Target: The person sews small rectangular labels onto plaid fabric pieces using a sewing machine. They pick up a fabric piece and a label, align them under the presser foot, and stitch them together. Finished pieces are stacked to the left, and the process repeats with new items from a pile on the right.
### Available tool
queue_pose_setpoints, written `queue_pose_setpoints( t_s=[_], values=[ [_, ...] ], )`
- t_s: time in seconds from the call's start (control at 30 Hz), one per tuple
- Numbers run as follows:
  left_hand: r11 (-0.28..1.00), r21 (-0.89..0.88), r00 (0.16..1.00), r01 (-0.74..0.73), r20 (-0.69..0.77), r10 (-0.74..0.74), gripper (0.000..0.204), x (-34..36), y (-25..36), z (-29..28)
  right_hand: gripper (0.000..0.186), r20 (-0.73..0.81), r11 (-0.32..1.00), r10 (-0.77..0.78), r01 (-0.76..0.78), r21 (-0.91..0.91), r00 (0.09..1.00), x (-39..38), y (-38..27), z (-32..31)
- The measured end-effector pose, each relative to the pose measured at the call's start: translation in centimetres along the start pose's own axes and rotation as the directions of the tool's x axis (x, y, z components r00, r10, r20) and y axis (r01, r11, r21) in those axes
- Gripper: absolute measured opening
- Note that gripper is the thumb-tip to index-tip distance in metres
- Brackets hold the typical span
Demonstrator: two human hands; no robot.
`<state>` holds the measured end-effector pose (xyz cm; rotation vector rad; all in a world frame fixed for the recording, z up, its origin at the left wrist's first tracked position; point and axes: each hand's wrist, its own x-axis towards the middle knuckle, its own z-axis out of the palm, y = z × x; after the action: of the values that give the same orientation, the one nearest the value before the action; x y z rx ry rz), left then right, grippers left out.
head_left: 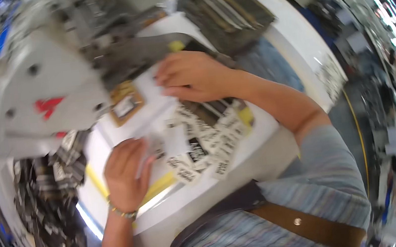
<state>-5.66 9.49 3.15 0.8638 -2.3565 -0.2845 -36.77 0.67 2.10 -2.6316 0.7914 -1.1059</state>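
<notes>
I am curving my left fingers loosely beside labels lying near the bench's front edge and bending my right fingers half-closed beyond them, though I cannot tell whether either grips anything.

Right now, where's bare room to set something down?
White right table: between brown folded fabric and black-speckled white pile. White worktop: strip between black-printed labels and right forearm. Crowded: those labels; dark striped fabric beside grey machine.
</notes>
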Motion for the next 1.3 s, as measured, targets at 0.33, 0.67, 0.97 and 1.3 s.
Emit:
queue_pose_setpoints(
  t_s=[0.33,0.67,0.97,1.3],
  values=[
    [0.958,-0.267,0.643,0.103,-0.717,-0.269,0.006,-0.8,-2.6,-3.8,0.009,0.031,0.996,-0.014,0.017,-0.093,0.999,1.2,-2.5,-0.7],
    [0.941,-0.334,0.467,0.059,-0.824,-0.322,0.027,1.9,-3.9,-12.1,0.004,-0.004,0.923,-0.131,0.12,-0.366,0.991,3.2,-8.1,-6.3],
    [0.818,-0.573,0.556,0.054,-0.663,-0.501,0.021,2.1,-5.5,-13.8,0.005,-0.028,0.892,-0.002,-0.01,-0.452,1.0,0.7,-9.3,-9.4],
    [0.286,-0.958,0.738,-0.035,-0.217,-0.639,0.034,3.3,-6.4,-15.0,0.004,0.055,0.874,0.022,0.008,-0.486,0.998,3.1,-11.1,-9.0]
  ],
)
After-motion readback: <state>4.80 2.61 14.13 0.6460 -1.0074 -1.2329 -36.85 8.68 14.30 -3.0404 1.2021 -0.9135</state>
